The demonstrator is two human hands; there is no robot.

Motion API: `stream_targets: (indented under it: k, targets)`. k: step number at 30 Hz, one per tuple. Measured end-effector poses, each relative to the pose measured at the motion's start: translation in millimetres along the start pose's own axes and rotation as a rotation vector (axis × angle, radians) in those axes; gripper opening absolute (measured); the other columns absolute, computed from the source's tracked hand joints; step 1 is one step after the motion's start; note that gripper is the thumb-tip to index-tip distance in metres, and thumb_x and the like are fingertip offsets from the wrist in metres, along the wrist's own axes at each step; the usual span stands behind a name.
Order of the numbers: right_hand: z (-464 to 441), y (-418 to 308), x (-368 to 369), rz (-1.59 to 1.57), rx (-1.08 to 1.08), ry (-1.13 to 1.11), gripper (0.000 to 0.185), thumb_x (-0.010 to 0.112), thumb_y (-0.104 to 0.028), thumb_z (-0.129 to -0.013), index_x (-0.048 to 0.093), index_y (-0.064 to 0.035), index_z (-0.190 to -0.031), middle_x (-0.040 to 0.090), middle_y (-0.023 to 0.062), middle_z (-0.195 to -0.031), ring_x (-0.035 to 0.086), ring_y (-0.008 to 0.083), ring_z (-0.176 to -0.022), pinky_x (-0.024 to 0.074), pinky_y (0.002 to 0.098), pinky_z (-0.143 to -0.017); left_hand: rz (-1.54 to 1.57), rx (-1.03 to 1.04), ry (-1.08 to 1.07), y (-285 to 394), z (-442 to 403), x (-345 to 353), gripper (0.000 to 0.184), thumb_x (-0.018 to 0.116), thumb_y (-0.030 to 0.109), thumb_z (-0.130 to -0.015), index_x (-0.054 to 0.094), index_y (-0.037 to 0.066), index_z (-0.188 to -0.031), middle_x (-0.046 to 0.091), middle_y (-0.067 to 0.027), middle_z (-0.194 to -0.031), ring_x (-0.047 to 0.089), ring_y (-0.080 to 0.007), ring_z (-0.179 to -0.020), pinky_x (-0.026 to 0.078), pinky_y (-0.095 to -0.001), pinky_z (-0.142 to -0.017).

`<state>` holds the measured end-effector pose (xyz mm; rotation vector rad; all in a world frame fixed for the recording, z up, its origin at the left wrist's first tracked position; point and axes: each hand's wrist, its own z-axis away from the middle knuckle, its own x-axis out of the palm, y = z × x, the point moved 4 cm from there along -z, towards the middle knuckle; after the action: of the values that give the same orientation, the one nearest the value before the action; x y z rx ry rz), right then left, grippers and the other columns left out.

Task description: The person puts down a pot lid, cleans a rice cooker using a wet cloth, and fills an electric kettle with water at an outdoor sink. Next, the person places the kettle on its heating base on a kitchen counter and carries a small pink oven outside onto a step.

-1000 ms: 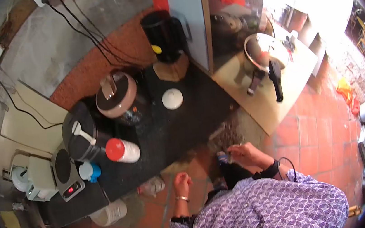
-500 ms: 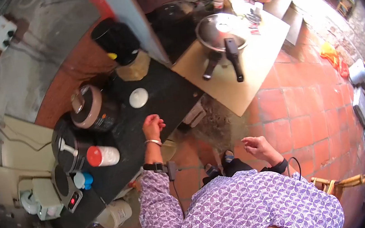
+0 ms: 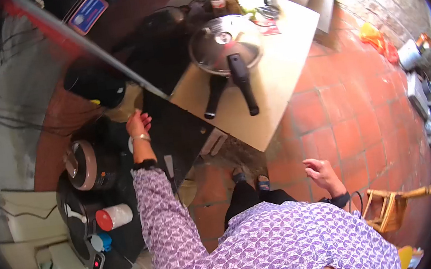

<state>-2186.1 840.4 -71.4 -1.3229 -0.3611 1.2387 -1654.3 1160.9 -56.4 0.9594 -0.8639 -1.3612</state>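
My left hand (image 3: 139, 123) is stretched over the black counter (image 3: 163, 127), fingers loosely bent and nothing visible in them. Its fingertips overlap the lower edge of a brownish, box-like piece (image 3: 128, 103) beside a black cylindrical container (image 3: 94, 87); whether they touch cannot be made out. Behind the wrist, a white round disc (image 3: 130, 144) is mostly hidden. My right hand (image 3: 321, 174) hangs above the tiled floor, half-curled with its fingers apart, holding nothing. A pressure cooker (image 3: 225, 42) with black handles sits on a light board (image 3: 279, 81), away from both hands.
Left of my arm stand a rice cooker (image 3: 87, 163), a red-lidded jar (image 3: 115, 216) and a blue-and-white cup-like item (image 3: 101, 242). A thin upright partition (image 3: 104, 59) divides the counter from the board. A wooden chair (image 3: 388, 207) is close behind my right hand.
My left hand has moved farther along the counter, from near the white disc to the brownish piece. The view has shifted and turned. My right hand stays loosely curled over the floor.
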Motion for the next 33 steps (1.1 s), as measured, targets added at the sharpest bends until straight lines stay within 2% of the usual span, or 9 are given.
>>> stream_targets:
  k: [11, 15, 17, 18, 21, 27, 29, 31, 33]
  targets:
    - [-50.6, -32.4, 27.1, -0.062, 0.083, 0.037, 0.024, 0.057, -0.005, -0.082, 0.061, 0.0036, -0.103, 0.062, 0.0058, -0.071, 0.057, 0.0091, -0.064, 0.0481, 0.0245, -0.059, 0.048, -0.02, 0.138, 26.8, -103.1, 11.3, 0.039, 0.052, 0.053, -0.086, 0.056, 0.014, -0.085, 0.059, -0.0007, -0.063, 0.055, -0.0153, -0.046, 0.04, -0.0278, -0.04]
    - [-75.0, -56.9, 35.9, -0.024, 0.039, 0.063, 0.025, 0.058, -0.009, -0.081, 0.061, 0.0025, -0.103, 0.064, 0.0085, -0.07, 0.058, 0.0106, -0.062, 0.0479, 0.0251, -0.057, 0.119, 0.162, 0.011, -56.5, -265.0, -18.7, 0.038, 0.056, 0.05, -0.085, 0.059, 0.012, -0.08, 0.056, -0.0012, -0.062, 0.054, -0.0146, -0.046, 0.045, -0.0259, -0.041]
    - [-83.4, -63.7, 37.6, -0.001, 0.044, 0.07, 0.025, 0.058, -0.01, -0.081, 0.061, 0.0023, -0.103, 0.064, 0.0092, -0.07, 0.059, 0.0109, -0.062, 0.0479, 0.0254, -0.057, 0.074, 0.244, -0.085, -57.7, -275.2, -19.8, 0.038, 0.057, 0.05, -0.085, 0.059, 0.012, -0.08, 0.056, -0.0013, -0.062, 0.054, -0.0146, -0.047, 0.045, -0.0259, -0.041]
    - [-87.3, -67.0, 38.9, 0.024, 0.033, 0.061, 0.025, 0.058, -0.01, -0.081, 0.061, 0.0021, -0.103, 0.063, 0.0099, -0.071, 0.059, 0.0112, -0.062, 0.048, 0.0257, -0.058, 0.038, 0.337, -0.162, -57.5, -272.1, -20.8, 0.038, 0.057, 0.05, -0.084, 0.059, 0.012, -0.079, 0.056, -0.0015, -0.062, 0.055, -0.0147, -0.048, 0.044, -0.026, -0.04]
    - [-97.4, -69.5, 39.5, 0.013, 0.033, 0.058, 0.025, 0.058, -0.01, -0.082, 0.061, 0.0024, -0.103, 0.064, 0.0094, -0.072, 0.059, 0.0113, -0.064, 0.0482, 0.0256, -0.059, 0.368, -0.05, 0.039, 23.3, -123.8, 15.9, 0.038, 0.057, 0.05, -0.085, 0.059, 0.013, -0.078, 0.057, -0.002, -0.063, 0.056, -0.0154, -0.05, 0.044, -0.0273, -0.041]
    - [-129.2, -62.0, 16.7, -0.291, 0.067, 0.095, 0.025, 0.056, -0.01, -0.086, 0.06, 0.0031, -0.107, 0.061, 0.0022, -0.079, 0.06, 0.0109, -0.069, 0.0492, 0.0237, -0.063, 0.237, 0.229, -0.306, -46.3, -221.3, -7.8, 0.037, 0.055, 0.047, -0.087, 0.059, 0.012, -0.077, 0.061, -0.0041, -0.066, 0.059, -0.0161, -0.055, 0.045, -0.029, -0.044]
    - [-148.2, -68.8, -4.4, -0.406, 0.103, 0.114, 0.027, 0.057, -0.013, -0.087, 0.059, 0.0021, -0.109, 0.061, 0.003, -0.078, 0.061, 0.0109, -0.07, 0.0488, 0.0238, -0.062, 0.612, -0.499, -0.281, -88.7, -229.5, -25.0, 0.037, 0.053, 0.046, -0.088, 0.059, 0.01, -0.081, 0.061, -0.0047, -0.067, 0.06, -0.0155, -0.059, 0.046, -0.0266, -0.05]
    - [-175.6, -83.8, -28.3, -0.307, 0.083, 0.118, 0.028, 0.056, -0.016, -0.088, 0.059, 0.0017, -0.11, 0.061, 0.0033, -0.078, 0.061, 0.011, -0.071, 0.048, 0.0231, -0.061, -0.034, -0.052, -0.275, -22.2, -59.2, 24.4, 0.036, 0.05, 0.044, -0.091, 0.06, 0.009, -0.085, 0.062, -0.0052, -0.072, 0.061, -0.0144, -0.064, 0.047, -0.025, -0.057]
    - [-211.4, -96.9, -50.4, -0.263, -0.06, 0.111, 0.028, 0.055, -0.018, -0.089, 0.059, 0.0013, -0.109, 0.062, 0.0039, -0.078, 0.061, 0.0114, -0.07, 0.0474, 0.023, -0.061, -0.207, -0.073, -0.525, -26.4, 10.7, 52.9, 0.034, 0.049, 0.038, -0.092, 0.058, 0.007, -0.098, 0.064, -0.0074, -0.081, 0.062, -0.0172, -0.065, 0.049, -0.0288, -0.063]
